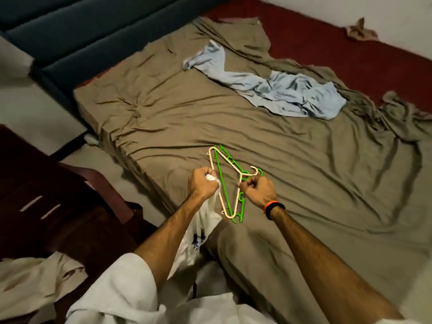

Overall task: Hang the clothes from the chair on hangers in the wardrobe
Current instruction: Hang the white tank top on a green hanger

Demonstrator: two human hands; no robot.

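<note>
Both arms reach forward — left hand point(203, 185) fisted, right hand point(257, 190) with fingers point(245, 184) curled in a pinch.

A wrinkled olive-brown bed sheet point(268, 141) partly covers a dark red mattress point(339, 47). A padded dark blue headboard point(77, 31) stands behind it.

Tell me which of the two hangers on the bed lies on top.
The cream hanger lies on top: its arms cross over the green hanger beneath it. The right hand pinches the pair near their hooks.

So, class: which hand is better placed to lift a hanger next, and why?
Right hand: its grip already pinches the hangers near the hooks. Left hand is busy holding the white garment.
</note>
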